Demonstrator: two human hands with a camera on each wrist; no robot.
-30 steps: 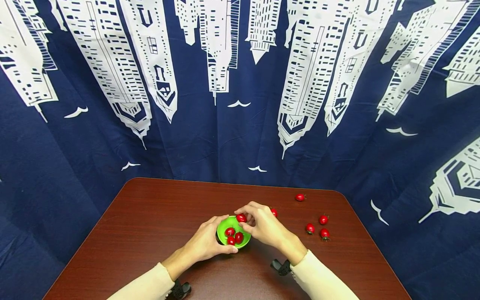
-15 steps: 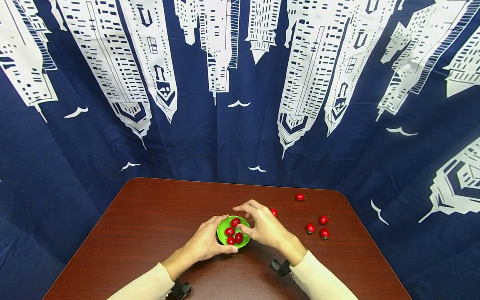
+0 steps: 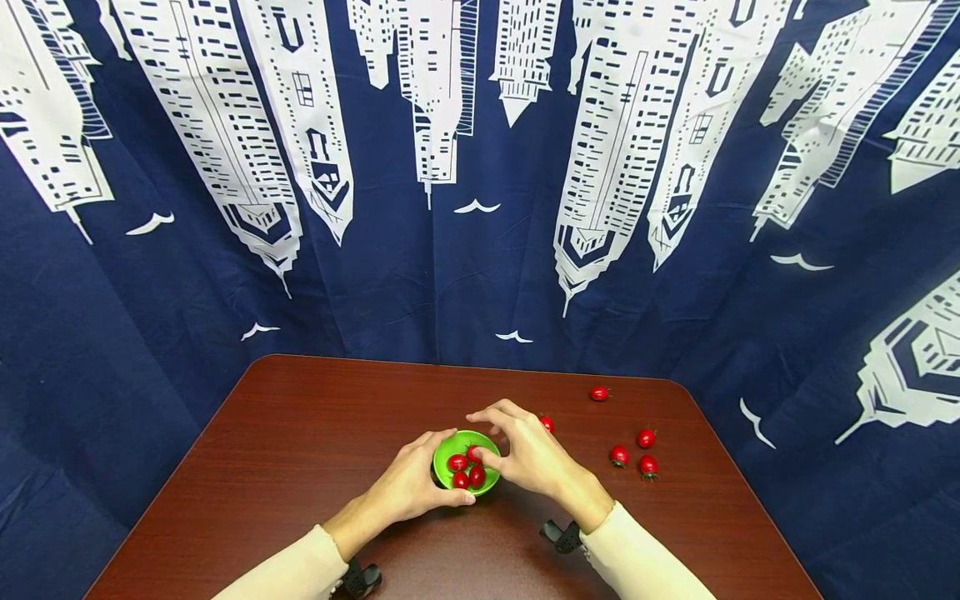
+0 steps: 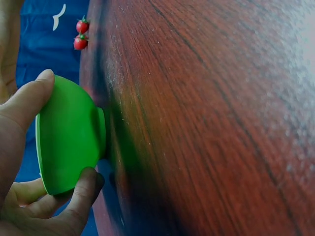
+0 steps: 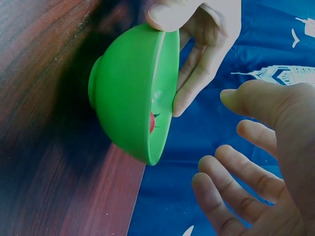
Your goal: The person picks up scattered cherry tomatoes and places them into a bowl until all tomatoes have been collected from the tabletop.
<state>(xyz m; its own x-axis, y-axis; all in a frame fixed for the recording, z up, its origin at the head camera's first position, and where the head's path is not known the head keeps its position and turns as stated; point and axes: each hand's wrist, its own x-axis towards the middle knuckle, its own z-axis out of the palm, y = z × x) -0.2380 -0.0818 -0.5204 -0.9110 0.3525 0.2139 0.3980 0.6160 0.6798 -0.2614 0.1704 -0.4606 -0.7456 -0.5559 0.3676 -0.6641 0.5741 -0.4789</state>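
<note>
A small green bowl point(image 3: 472, 437) is near the middle of the table, and several cherry tomatoes point(image 3: 457, 462) lie inside it. My left hand point(image 3: 412, 482) grips the bowl from its left, thumb at the near rim and fingers round the far side. In the left wrist view the bowl's green wall point(image 4: 69, 132) shows between thumb and fingers. Just over the bowl's right edge hovers my right hand point(image 3: 528, 446), fingers spread and holding nothing. The right wrist view shows one tomato point(image 5: 152, 122) inside the rim; the bowl's wall hides the others.
Several loose cherry tomatoes point(image 3: 648, 467) lie on the right of the brown table point(image 3: 315, 417). One more tomato point(image 3: 547, 423) is partly hidden just behind my right hand. A dark blue curtain point(image 3: 390, 283) with white buildings hangs behind the table's far edge.
My right hand held a cherry tomato at the bowl's far rim, then let it go. That tomato has rolled down against the others inside. The left hand stayed on the bowl.
</note>
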